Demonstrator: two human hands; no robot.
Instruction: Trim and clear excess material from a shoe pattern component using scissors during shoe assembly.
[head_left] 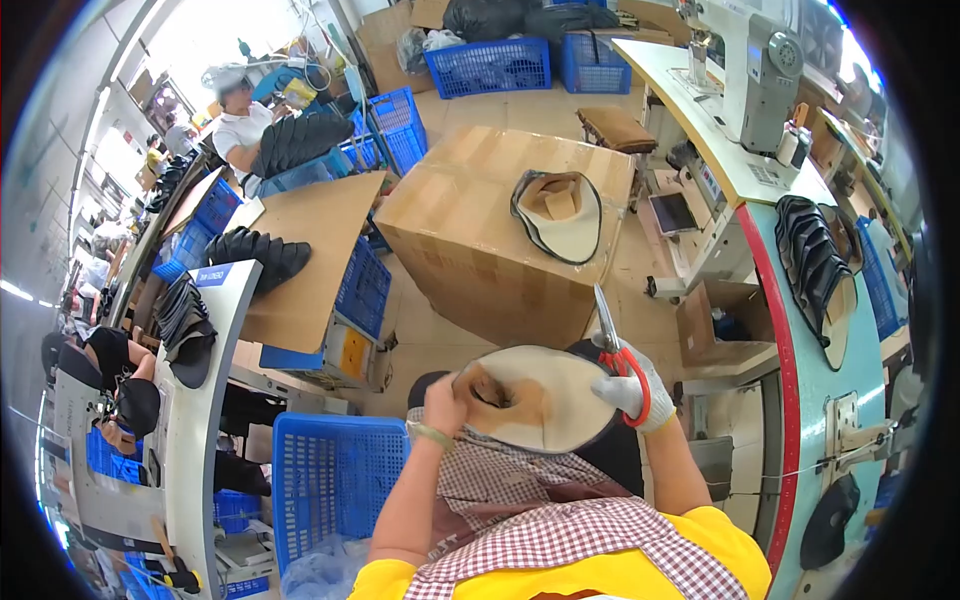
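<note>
A shoe upper [572, 392] lies over my lap with its cream lining facing up, a brown-stained patch and a dark opening toward its left end. My bare left hand [443, 408] is closed on its left edge. My right hand [648, 388], in a white glove, is closed round red-handled scissors [622, 362]. Their blades point up and away from me, apart from the upper. The gloved fingers also touch the upper's right edge. Another shoe upper [560, 222], cream inside with a black rim, rests on the large cardboard box [470, 185] ahead.
A blue crate [335, 470] with clear plastic bags stands by my left side. On the right, black uppers [805, 250] are stacked on a green table [855, 385] beyond its red edge. A sewing machine [765, 85] stands far right. A co-worker [240, 125] sits far left.
</note>
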